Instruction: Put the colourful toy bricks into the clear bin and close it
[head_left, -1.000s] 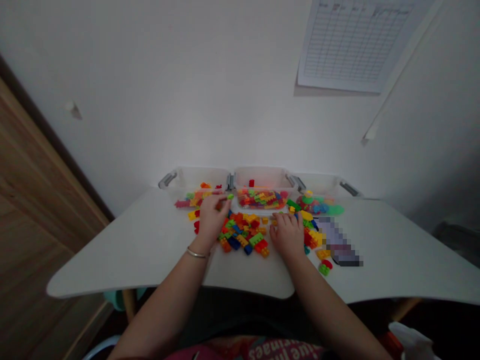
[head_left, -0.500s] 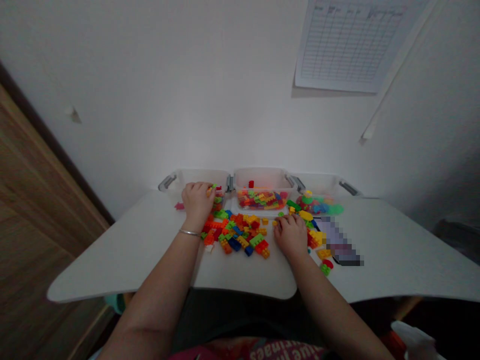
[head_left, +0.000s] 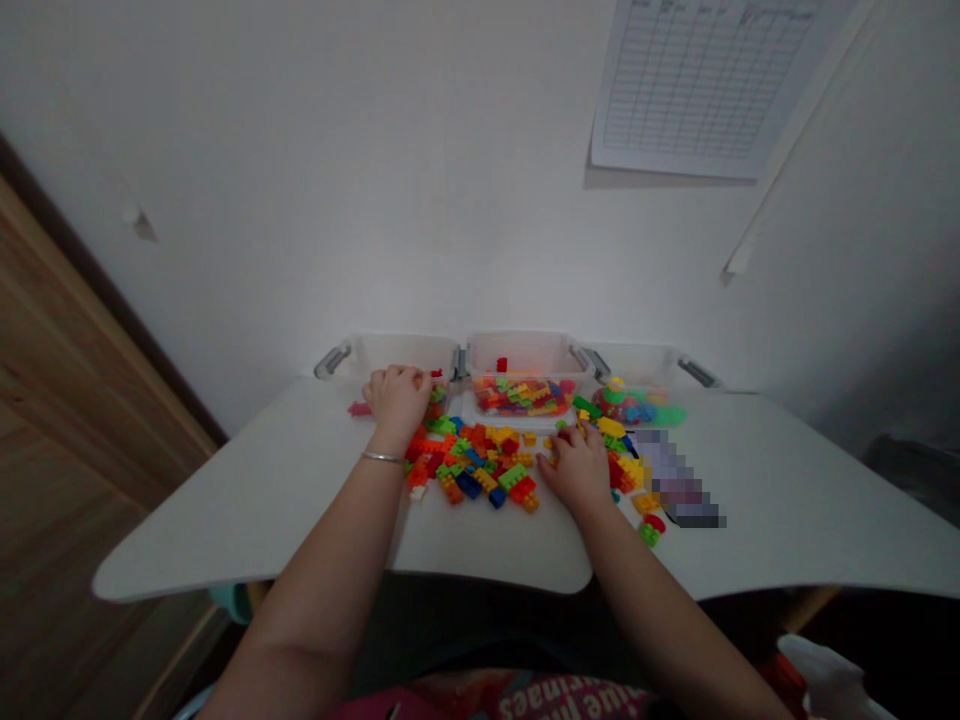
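My left hand [head_left: 399, 402] reaches over the front of the left clear plastic bin [head_left: 360, 350]. Its fingers are curled, and what they hold, if anything, is hard to make out; a bit of orange and a small red piece show by the fingertips. Right of the pile, my right hand [head_left: 579, 468] rests low over the table with thumb and fingers apart. Yellow toy bricks lie at its fingertips, partly hidden by the hand. Between the hands spreads a pile of toy building bricks [head_left: 480, 462] in red, orange, yellow, green and blue.
A middle clear bin [head_left: 525, 350] holds many bricks; a right clear bin [head_left: 645, 358] has colourful pieces at it. A blurred flat device [head_left: 679, 485] lies beyond the yellow bricks. A green-and-red piece [head_left: 651, 530] sits nearer the white table's [head_left: 780, 500] front. A printed sheet [head_left: 682, 90] hangs on the wall.
The green-yellow piece by my left fingertips no longer shows there. My right hand has shifted slightly left and forward, its thumb spreading from the fingers.
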